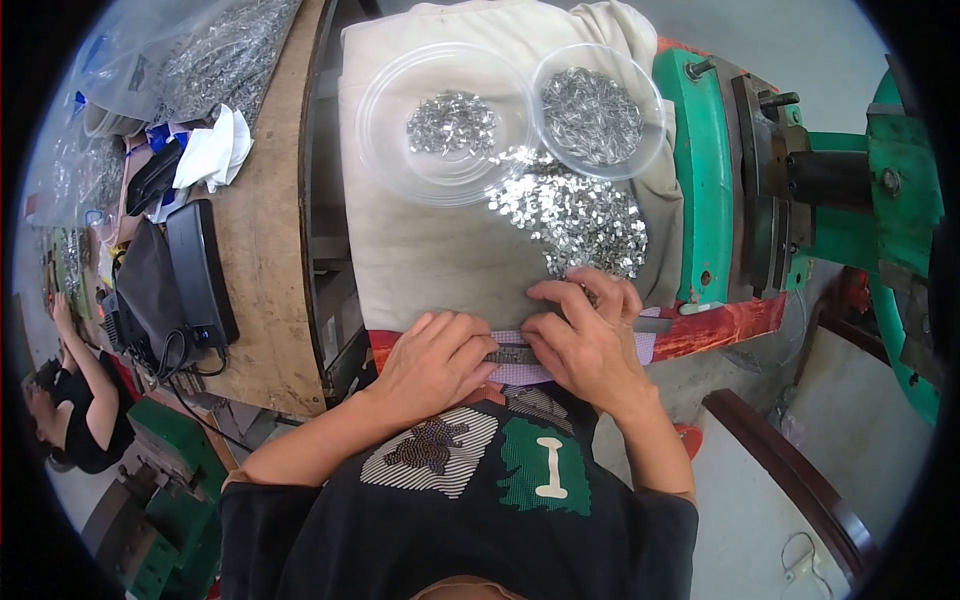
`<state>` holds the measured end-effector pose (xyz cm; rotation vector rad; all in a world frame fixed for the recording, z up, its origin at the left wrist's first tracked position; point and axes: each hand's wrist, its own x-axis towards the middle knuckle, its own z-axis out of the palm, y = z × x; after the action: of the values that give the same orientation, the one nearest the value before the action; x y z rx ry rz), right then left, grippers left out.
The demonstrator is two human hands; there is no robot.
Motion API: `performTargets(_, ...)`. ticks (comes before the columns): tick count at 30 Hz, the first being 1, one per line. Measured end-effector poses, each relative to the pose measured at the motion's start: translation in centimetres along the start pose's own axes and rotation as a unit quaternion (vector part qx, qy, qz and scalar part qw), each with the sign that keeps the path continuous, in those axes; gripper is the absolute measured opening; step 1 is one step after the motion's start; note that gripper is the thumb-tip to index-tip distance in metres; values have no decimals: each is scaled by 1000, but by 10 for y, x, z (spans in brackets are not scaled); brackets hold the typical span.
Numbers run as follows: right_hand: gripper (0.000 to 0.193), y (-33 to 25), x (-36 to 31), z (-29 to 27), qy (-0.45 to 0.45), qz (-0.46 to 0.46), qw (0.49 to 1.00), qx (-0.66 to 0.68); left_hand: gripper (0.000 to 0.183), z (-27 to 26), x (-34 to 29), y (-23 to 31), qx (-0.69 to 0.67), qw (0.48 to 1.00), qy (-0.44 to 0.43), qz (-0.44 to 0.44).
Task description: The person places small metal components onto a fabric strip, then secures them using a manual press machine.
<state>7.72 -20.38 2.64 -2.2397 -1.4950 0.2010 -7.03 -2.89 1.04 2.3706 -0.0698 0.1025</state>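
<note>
A narrow dark metal strip (513, 355) lies across a purple checkered cloth (520, 375) at the near edge of the work surface. My left hand (432, 362) is closed at the strip's left end, its fingertips bent over it. My right hand (592, 345) has its fingers curled and its thumb by the strip's right end; whatever the fingertips hold is too small to make out. Just beyond the right hand lies a loose pile of small shiny metal pieces (590, 222). Farther back, a clear round tub (375, 150) holds similar pieces, and a smaller clear tub (655, 120) holds thin metal pins.
A green machine press (697, 190) stands close on the right. At left is a wooden table (265, 230) with a black box-shaped device (202, 270), cables, white paper (213, 150) and bags of metal parts. Another person (95, 410) works at the far left.
</note>
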Motion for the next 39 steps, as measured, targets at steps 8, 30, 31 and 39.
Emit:
performTargets(8,15,-13,-36,-3,62,70,996,1,18,9,9,5,-8,999,17,26)
performTargets(30,14,10,5,-4,54,50,997,-23,24,11,10,7,0,1000,4,9)
performTargets(31,14,11,7,-7,37,54,998,5,23,10,11,7,-7,1000,3,4)
performTargets(39,13,11,15,-3,37,52,998,16,23,18,18,9,5,999,3,44)
